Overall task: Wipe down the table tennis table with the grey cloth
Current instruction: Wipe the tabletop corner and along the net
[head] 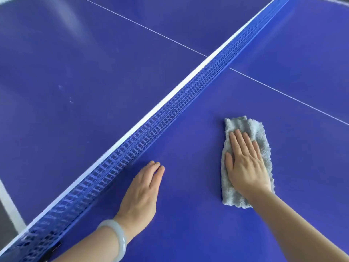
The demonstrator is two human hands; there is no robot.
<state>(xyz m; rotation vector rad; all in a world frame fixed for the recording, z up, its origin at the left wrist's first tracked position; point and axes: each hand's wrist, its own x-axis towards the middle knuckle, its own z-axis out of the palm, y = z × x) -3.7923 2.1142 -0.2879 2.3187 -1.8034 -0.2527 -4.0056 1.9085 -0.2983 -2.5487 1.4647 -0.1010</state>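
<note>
The blue table tennis table point(198, 129) fills the view. A folded grey cloth point(253, 129) lies flat on the near half, right of the net. My right hand point(245, 165) presses palm-down on the cloth, fingers together and stretched out, covering its middle. My left hand point(143, 191) rests flat on the bare table surface beside the net, holding nothing, with a pale bangle on its wrist.
The blue net point(170, 108) with a white top band runs diagonally from lower left to upper right. A thin white centre line point(287, 95) crosses the table. Small pale marks point(65, 93) show on the far half. Floor shows at the lower left edge point(5, 220).
</note>
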